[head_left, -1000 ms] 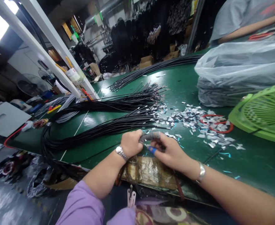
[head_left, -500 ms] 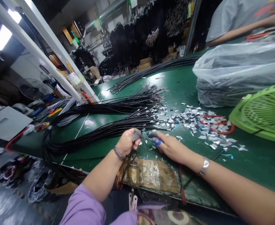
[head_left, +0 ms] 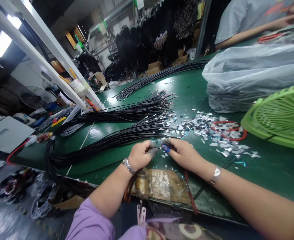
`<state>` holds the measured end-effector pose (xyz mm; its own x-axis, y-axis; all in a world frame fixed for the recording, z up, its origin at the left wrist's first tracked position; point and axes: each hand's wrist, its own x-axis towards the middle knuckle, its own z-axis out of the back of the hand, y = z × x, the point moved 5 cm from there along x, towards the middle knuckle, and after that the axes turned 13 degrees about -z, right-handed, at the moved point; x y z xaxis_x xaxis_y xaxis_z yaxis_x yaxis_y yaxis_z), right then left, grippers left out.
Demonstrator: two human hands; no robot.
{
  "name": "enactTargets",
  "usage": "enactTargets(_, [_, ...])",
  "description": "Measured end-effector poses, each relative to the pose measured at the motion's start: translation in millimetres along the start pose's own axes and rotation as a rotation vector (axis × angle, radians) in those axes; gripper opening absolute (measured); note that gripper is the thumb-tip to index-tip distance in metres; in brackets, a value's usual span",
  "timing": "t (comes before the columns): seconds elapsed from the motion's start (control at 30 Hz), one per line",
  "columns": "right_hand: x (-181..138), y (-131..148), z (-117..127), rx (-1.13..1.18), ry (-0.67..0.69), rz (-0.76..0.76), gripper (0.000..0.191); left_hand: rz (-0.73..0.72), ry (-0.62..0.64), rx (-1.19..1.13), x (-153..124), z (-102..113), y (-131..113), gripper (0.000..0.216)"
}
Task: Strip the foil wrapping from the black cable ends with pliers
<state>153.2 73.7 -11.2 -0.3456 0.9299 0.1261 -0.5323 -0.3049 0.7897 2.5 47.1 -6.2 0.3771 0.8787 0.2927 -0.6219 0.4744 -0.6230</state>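
Note:
My left hand (head_left: 140, 155) and my right hand (head_left: 183, 153) meet over the green table (head_left: 274, 166), fingertips pinched together on the end of a thin black cable. Grey finger covers sit on my left fingertips and a blue one on a right finger. A long bundle of black cables (head_left: 106, 140) runs leftward from my hands and loops off the table edge. Small silver foil scraps (head_left: 207, 128) are scattered just beyond my right hand. The exact bit between my fingers is too small to see.
A green plastic fan (head_left: 277, 116) lies at the right. A clear plastic bag (head_left: 249, 76) of cables sits behind it. A red ring (head_left: 228, 128) lies among the scraps. More cable bundles (head_left: 162, 75) stretch across the far table. Another person's arm (head_left: 249, 30) is at the top right.
Both hands lifted slightly away from the table edge toward the cable ends, separated for a moment, then came together again in a pinch.

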Motion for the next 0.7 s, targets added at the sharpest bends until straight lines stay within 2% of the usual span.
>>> enactTargets(0.1, [2,-3,-3,0.026,0.037,-0.062,0.019,-0.157,-0.031,0.319,0,8,-11,0.014])
enactTargets(0.17, [3,-6,-7,0.146,0.101,-0.125,0.023,-0.275,-0.064,0.502,-1,12,-19,0.014])
enactTargets(0.23, [2,-7,-11,0.317,0.184,-0.202,0.03,-0.339,-0.05,0.598,-3,11,-23,0.015])
enactTargets(0.3, [1,-8,-15,0.454,0.25,-0.273,0.037,-0.317,0.014,0.571,-3,9,-20,0.016])
enactTargets(0.4, [-1,-9,-14,0.479,0.23,-0.292,0.042,-0.135,0.091,0.258,-1,4,-10,0.025])
enactTargets(0.53, [-3,-4,-3,0.183,0.046,-0.117,0.036,0.276,0.043,-0.356,0,-4,6,0.042])
enactTargets(0.6, [-6,-1,-2,0.032,-0.014,-0.019,0.032,0.415,-0.015,-0.514,0,-6,10,0.045])
enactTargets(0.7, [-10,2,-6,-0.122,-0.06,0.104,0.032,0.468,-0.084,-0.581,0,-5,10,0.043])
